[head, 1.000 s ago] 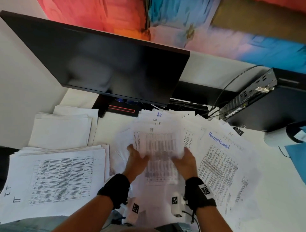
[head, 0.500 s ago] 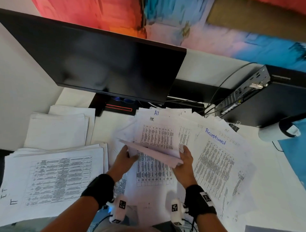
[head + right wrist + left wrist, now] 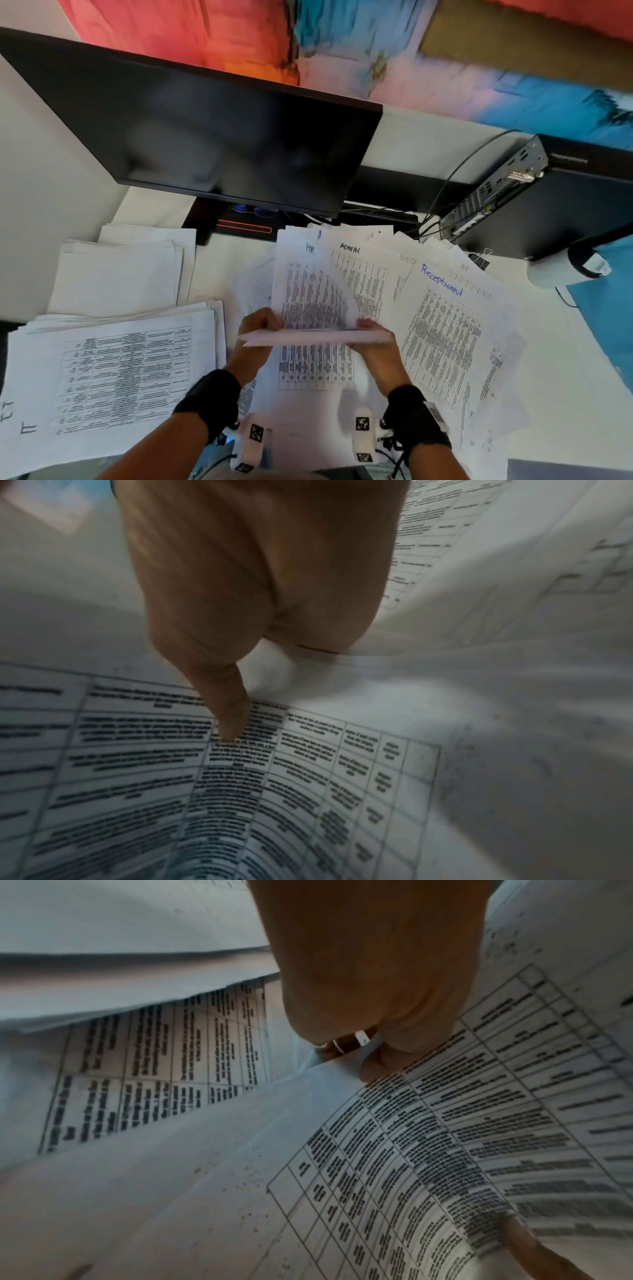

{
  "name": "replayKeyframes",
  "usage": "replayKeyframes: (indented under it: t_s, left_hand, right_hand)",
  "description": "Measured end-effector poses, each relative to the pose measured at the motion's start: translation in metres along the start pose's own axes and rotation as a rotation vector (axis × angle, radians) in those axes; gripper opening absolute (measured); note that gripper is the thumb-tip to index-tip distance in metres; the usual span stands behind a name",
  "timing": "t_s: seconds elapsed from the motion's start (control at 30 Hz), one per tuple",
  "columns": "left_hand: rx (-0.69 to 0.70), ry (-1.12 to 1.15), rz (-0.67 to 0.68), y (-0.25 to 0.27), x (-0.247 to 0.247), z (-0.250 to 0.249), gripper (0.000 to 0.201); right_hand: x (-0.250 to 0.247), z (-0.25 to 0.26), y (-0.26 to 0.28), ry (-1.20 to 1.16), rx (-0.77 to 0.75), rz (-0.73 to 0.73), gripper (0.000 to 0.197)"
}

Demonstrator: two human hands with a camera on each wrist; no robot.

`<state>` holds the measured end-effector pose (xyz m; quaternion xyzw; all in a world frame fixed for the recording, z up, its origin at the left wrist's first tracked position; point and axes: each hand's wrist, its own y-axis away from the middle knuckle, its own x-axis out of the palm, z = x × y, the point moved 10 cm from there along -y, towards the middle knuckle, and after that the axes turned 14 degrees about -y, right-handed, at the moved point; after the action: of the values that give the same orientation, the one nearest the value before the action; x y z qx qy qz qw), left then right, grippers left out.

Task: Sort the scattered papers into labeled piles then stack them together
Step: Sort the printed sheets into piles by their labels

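Observation:
Both hands hold a thin bundle of printed sheets level over the desk, seen almost edge-on. My left hand grips its left end, and my right hand grips its right end. In the left wrist view, curled fingers with a ring pinch a table-printed sheet. In the right wrist view, my thumb presses on printed paper. Fanned out beneath lie sheets marked HR, Admin and Receptionist. A pile marked IT lies at the left.
A pile of blank-side-up sheets sits behind the IT pile. A black monitor stands at the back and a black computer case at the right. By the case lie a binder clip and a white roll.
The sheets my hands held face-up have tipped over to nearly edge-on and come slightly toward me. The HR sheet and then the Admin sheet have come into view behind them.

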<state>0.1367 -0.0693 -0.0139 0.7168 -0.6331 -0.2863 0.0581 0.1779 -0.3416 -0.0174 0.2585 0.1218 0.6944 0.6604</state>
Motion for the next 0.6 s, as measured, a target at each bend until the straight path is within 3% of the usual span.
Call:
replayKeyframes:
  t_s: [0.07, 0.1, 0.17, 0.2, 0.23, 0.27, 0.4, 0.53, 0.6]
  left_hand:
    - [0.003, 0.018, 0.058, 0.014, 0.0, -0.008, 0.008]
    - [-0.023, -0.008, 0.09, 0.013, 0.005, 0.0, 0.011]
    - [-0.113, -0.145, 0.158, 0.012, 0.014, 0.01, 0.059]
    - [-0.07, -0.158, 0.225, 0.01, 0.021, -0.001, 0.041]
    - [-0.003, -0.172, 0.181, 0.002, 0.021, -0.012, 0.057]
    - [0.084, -0.201, 0.149, -0.007, 0.025, -0.025, 0.054]
    - [0.073, -0.374, 0.007, -0.028, 0.038, -0.045, 0.046]
    - [-0.071, -0.212, -0.011, -0.038, 0.04, -0.029, 0.037]
    - [-0.095, -0.186, 0.026, -0.041, 0.041, -0.02, 0.03]
  right_hand:
    - [-0.008, -0.005, 0.01, -0.03, -0.016, 0.015, 0.036]
    - [-0.014, -0.008, 0.015, -0.04, -0.025, 0.001, 0.049]
    - [-0.033, -0.015, 0.014, -0.026, -0.045, -0.088, 0.076]
    - [-0.039, -0.014, 0.008, 0.04, -0.074, -0.125, 0.07]
    - [-0.047, -0.015, 0.0, 0.133, -0.085, -0.181, 0.063]
    - [-0.051, -0.011, -0.006, 0.225, -0.066, -0.233, 0.06]
    - [-0.054, 0.007, -0.027, 0.494, -0.106, -0.309, 0.063]
    - [-0.046, 0.017, -0.029, 0.308, -0.058, -0.267, 0.047]
    - [-0.043, 0.016, -0.031, 0.169, 0.001, -0.252, 0.064]
